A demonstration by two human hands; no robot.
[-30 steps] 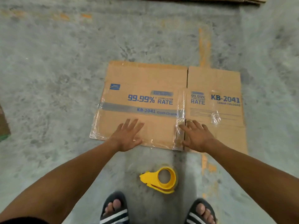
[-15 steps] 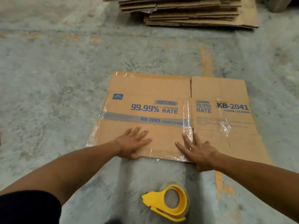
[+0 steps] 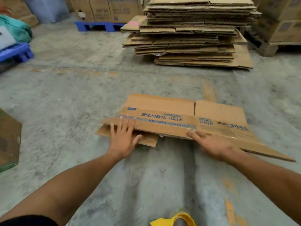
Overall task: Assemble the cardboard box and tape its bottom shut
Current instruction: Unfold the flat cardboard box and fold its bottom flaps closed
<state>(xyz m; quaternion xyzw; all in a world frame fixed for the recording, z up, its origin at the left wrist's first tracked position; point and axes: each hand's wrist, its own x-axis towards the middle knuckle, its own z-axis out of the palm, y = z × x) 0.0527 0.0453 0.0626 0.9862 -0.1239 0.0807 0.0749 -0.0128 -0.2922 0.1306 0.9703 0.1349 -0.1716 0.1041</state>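
The flattened brown cardboard box with blue print [image 3: 164,119] was seen lying on the grey concrete floor [image 3: 68,98], its near edge lifted so that a lower layer of flap showed beneath. The left hand [image 3: 124,137] was spread wide and flat, fingers laid over the raised near edge towards the box's left end, thumb resting on the lower flap. The right hand [image 3: 213,144] was placed at the near edge further right, fingers loosely extended against the card; whether anything was gripped underneath could not be told. The step in hand was judged to be the opening of the flat blank into a tube. It would be done best with the upper layer drawn up and away while the lower layer was held down, the creases being allowed to square evenly so no panel buckled. The yellow plastic tape dispenser [image 3: 177,220] was left on the floor close by, ready for the bottom seam.
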